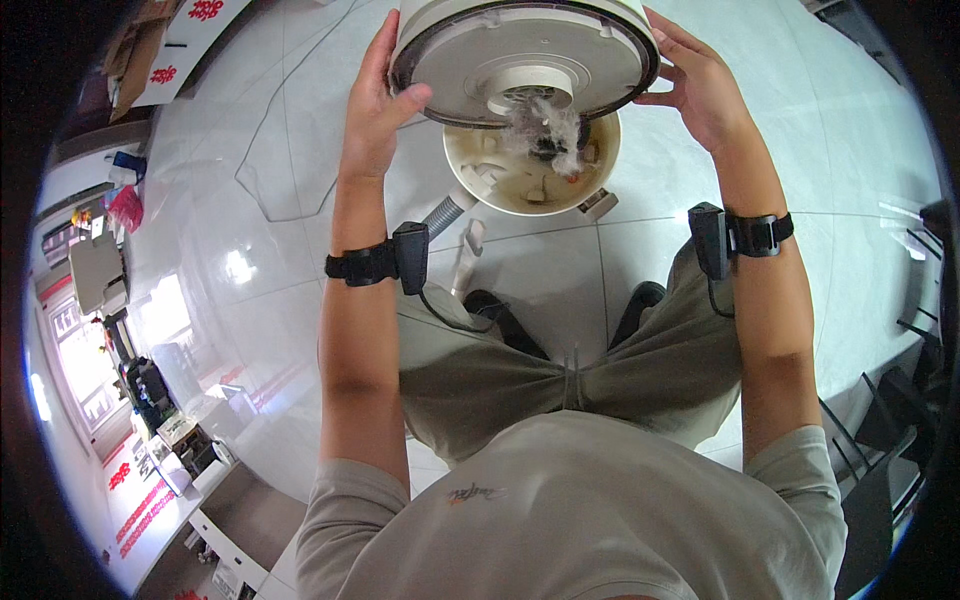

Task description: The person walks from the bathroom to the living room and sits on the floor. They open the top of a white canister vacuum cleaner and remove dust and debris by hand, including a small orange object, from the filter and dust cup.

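Note:
Between my two hands I hold up the motor head of a canister vacuum cleaner, its underside tilted toward me. My left hand grips its left rim, thumb on the lower edge. On the opposite rim, my right hand has its fingers spread against the side. Grey dust fluff hangs from the round filter collar in the middle of the underside. Below it on the floor stands the round dust tank, open at the top, with debris inside that I cannot make out.
A grey corrugated hose runs from the tank's left side. A pale tube-shaped part lies by my left shoe. One latch sticks out at the tank's rim. A thin cable loops over the tiles. Dark chair legs stand at right.

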Demonstrator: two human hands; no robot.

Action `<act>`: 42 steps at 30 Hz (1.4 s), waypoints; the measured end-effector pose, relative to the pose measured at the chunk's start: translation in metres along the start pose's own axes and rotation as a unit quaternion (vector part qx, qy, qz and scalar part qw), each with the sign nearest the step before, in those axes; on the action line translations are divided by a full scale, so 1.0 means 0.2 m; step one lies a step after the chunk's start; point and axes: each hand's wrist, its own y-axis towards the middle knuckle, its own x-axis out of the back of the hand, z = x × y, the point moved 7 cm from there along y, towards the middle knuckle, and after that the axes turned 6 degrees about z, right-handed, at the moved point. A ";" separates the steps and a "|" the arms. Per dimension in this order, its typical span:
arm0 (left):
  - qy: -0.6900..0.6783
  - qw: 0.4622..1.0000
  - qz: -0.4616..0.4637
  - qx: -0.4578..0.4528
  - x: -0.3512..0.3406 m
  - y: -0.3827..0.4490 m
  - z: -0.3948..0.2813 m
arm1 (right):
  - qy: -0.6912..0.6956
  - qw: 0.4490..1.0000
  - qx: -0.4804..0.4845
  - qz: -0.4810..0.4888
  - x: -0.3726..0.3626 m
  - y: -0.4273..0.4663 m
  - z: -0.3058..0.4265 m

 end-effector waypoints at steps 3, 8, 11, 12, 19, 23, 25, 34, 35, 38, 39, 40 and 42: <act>0.061 0.997 -0.032 0.027 0.01 -0.01 0.01 | -0.005 1.000 0.001 0.005 0.00 0.01 0.00; 0.083 0.991 -0.079 0.064 0.04 0.00 0.04 | -0.040 0.999 0.031 -0.014 0.02 0.04 -0.05; 0.108 0.987 -0.094 0.069 0.05 0.01 0.05 | -0.098 0.992 0.067 -0.033 0.03 0.05 -0.06; 0.094 0.988 -0.103 0.062 0.04 0.01 0.05 | -0.113 0.990 0.070 -0.044 0.03 0.05 -0.07; 0.070 0.983 -0.159 0.053 0.04 0.04 0.05 | -0.150 0.978 0.138 -0.045 0.01 0.07 -0.05; 0.054 0.972 -0.219 0.064 0.04 0.05 0.04 | -0.138 0.982 0.116 -0.053 0.01 0.09 -0.06; 0.074 0.960 -0.242 0.117 0.04 0.03 0.04 | -0.128 0.985 0.100 -0.056 0.01 0.10 -0.05; 0.028 0.980 -0.194 0.033 0.04 0.07 -0.08 | -0.122 0.985 0.086 -0.092 0.02 0.13 -0.04; -0.001 0.983 -0.183 0.031 0.05 0.07 -0.08 | -0.122 0.986 0.075 -0.086 0.02 0.13 -0.05; -0.064 0.988 -0.141 -0.007 0.05 0.10 -0.10 | -0.116 0.990 0.045 -0.068 0.00 0.14 -0.07; -0.069 0.989 -0.126 -0.024 0.04 0.10 -0.12 | -0.111 0.991 0.036 -0.071 0.00 0.14 -0.07; -0.072 0.990 -0.112 -0.041 0.04 0.10 -0.13 | -0.107 0.991 0.032 -0.073 0.00 0.14 -0.08; -0.092 0.989 -0.111 -0.028 0.04 0.09 -0.13 | -0.096 0.993 0.004 -0.070 -0.01 0.14 -0.11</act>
